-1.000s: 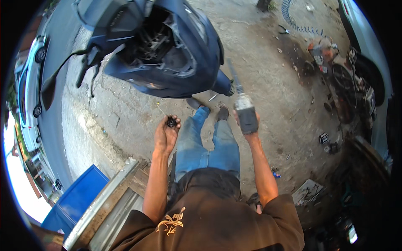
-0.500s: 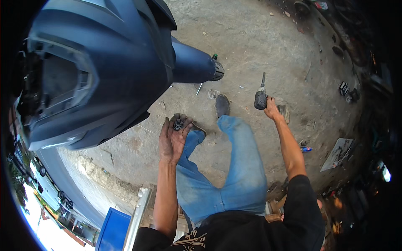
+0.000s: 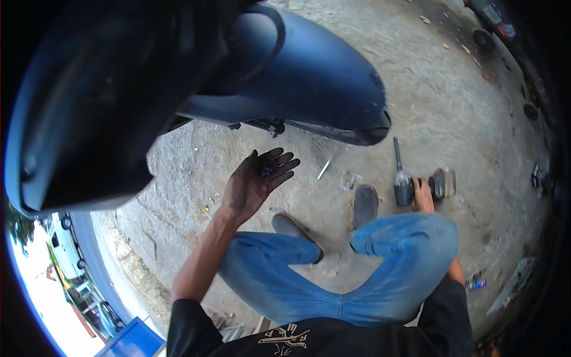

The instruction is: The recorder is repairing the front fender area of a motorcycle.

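Palm up and fingers spread, my left hand (image 3: 253,187) carries small dark parts (image 3: 267,171) below the dark blue scooter's front fender (image 3: 315,77). My right hand (image 3: 422,191) grips a black-and-silver power wrench (image 3: 403,190) with a long extension (image 3: 397,153) and a battery block (image 3: 445,184), low at or near the ground by my right foot (image 3: 365,203). A thin metal rod (image 3: 325,165) lies on the concrete between my hands. The scooter's body (image 3: 101,101) looms dark across the upper left.
Dark machine parts with small wheels (image 3: 483,40) line the right edge. A can (image 3: 477,285) and small metal pieces (image 3: 538,177) lie on the right. A white car (image 3: 66,253) stands on the road at left; a blue panel (image 3: 129,338) is at lower left.
I have gone from standing to squatting closer to the scooter's front wheel. My right hand has lowered the wrench to the ground. My left palm has moved under the fender, fingers more spread.
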`<state>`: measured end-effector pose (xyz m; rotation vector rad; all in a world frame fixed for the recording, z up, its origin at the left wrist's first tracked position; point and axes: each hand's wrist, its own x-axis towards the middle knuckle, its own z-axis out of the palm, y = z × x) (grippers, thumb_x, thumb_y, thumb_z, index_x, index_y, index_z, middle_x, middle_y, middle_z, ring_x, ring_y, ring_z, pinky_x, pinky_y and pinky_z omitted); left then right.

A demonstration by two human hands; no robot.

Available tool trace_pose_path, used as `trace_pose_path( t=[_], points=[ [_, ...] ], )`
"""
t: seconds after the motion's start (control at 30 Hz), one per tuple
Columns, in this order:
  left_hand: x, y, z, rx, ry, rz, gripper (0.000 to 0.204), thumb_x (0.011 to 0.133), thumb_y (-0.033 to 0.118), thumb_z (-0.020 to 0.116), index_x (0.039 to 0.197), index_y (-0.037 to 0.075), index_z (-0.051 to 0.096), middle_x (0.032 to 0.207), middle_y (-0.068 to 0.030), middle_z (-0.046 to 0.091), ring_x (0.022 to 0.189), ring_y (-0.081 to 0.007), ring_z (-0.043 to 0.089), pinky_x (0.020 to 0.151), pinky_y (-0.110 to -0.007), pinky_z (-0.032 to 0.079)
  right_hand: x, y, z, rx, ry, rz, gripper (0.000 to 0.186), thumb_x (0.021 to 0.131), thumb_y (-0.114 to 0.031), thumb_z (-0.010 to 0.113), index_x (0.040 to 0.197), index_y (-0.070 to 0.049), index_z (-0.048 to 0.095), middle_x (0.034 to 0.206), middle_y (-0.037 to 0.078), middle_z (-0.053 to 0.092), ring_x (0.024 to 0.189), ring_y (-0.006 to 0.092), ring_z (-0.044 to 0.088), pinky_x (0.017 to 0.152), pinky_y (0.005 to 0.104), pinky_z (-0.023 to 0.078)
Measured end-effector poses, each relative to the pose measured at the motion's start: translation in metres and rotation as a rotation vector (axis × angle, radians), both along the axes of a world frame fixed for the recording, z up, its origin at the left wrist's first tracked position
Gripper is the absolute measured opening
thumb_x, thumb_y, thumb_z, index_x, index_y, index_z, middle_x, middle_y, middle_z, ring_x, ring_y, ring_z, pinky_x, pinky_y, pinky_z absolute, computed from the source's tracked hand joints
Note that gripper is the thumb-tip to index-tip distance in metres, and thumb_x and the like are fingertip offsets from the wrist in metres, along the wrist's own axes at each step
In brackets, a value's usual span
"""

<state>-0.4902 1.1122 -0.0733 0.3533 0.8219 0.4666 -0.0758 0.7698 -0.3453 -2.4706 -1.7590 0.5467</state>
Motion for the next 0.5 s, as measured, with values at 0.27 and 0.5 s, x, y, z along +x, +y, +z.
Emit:
trace_pose_path(
  t=[0.27,0.5],
  points=[
    [-0.060,0.004,-0.059,0.094,0.198,-0.136,0.048,0.108,0.033,0.037,0.127,-0.007,0.055,0.132,-0.0260,0.058,0.129,-0.0416,0.054,0.116,-0.047,0.041,-0.120,0.125,0.080,0.372,0.664,0.155,0.040,0.085,0.005,0.059,0.123,-0.004,0.062,0.102,0.015,0.063,0.092,0.0336,0.066,0.083,0.0411,0.053],
    [-0.064,-0.006,-0.049,0.113,0.211,-0.071,0.045,0.108,0.032,0.038,0.122,-0.006,0.057,0.125,-0.0219,0.063,0.118,-0.0341,0.062,0.112,-0.044,0.046,-0.248,0.261,0.151,0.743,0.617,0.749,0.036,0.089,-0.016,0.071,0.123,-0.008,0.065,0.110,0.010,0.059,0.101,0.0258,0.062,0.086,0.0389,0.055]
  ],
)
